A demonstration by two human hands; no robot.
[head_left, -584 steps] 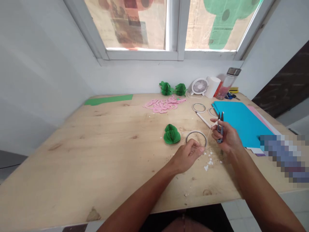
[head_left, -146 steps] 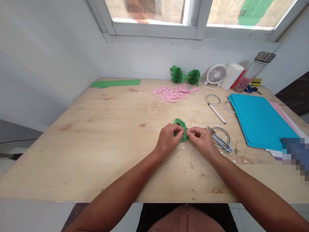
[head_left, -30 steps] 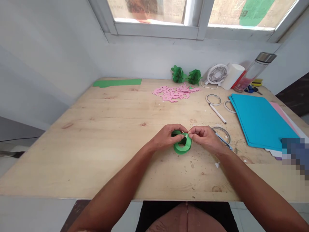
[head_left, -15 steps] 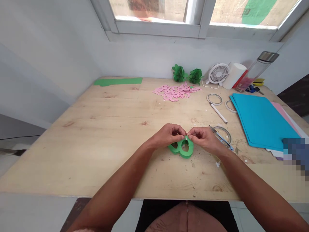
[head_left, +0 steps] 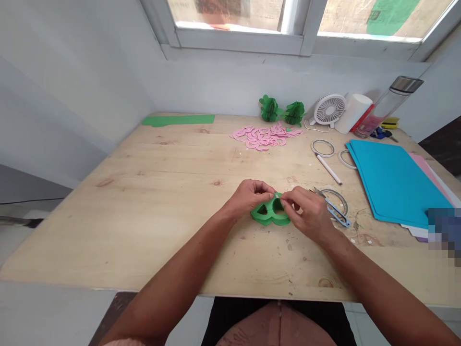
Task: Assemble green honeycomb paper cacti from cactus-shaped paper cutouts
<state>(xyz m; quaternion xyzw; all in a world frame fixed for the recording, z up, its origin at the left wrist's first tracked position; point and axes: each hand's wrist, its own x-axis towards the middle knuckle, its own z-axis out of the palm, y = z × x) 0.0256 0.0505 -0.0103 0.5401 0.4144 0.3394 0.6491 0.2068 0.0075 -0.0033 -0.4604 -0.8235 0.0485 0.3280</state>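
Note:
Just above the wooden table (head_left: pixel 162 230) is a green paper cutout (head_left: pixel 271 218) with rounded lobes and openings in it. My left hand (head_left: pixel 250 198) pinches its upper left edge between thumb and fingers. At its upper right edge, my right hand (head_left: pixel 306 206) is closed with thumb and forefinger pressed on the paper. Whether a small scrap of tape is between those fingertips I cannot tell. Close beside the right hand lie a light blue craft knife (head_left: pixel 338 215) and a roll of tape (head_left: pixel 344 199).
Pink paper cutouts (head_left: pixel 264 138) are heaped at the back, before two green folded paper pieces (head_left: pixel 269 110). A white fan (head_left: pixel 329 109), a glass bottle (head_left: pixel 385 108) and a white marker (head_left: pixel 328 168) are at the right. Blue sheets (head_left: pixel 392 182) lie nearby; a green strip (head_left: pixel 180 120) lies back left.
The green paper has tilted, its lower edge turning up toward me. My right hand has rotated, its fingers now bent over the right lobe. My left hand has shifted slightly.

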